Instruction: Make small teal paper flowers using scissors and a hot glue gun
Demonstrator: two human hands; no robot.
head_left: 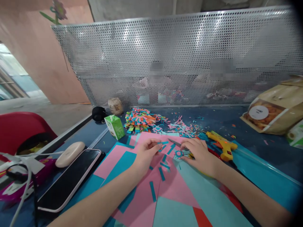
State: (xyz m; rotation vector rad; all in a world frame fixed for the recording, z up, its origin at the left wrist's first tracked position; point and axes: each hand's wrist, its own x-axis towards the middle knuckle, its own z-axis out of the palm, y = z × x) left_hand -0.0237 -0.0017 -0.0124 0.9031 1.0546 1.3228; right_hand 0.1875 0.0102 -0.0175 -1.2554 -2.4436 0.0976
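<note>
blue strips [161, 173] strewn over pink paper [175, 189], metal blade [174, 142] pointing left

There are two near hands [145, 152] [198, 153], one glue gun [222, 146] and one phone [72, 179].

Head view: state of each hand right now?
Left hand: closed, pinching a blue paper strip.
Right hand: closed on a pointed metal tool; whether it holds the blue ring cannot be told.
</note>
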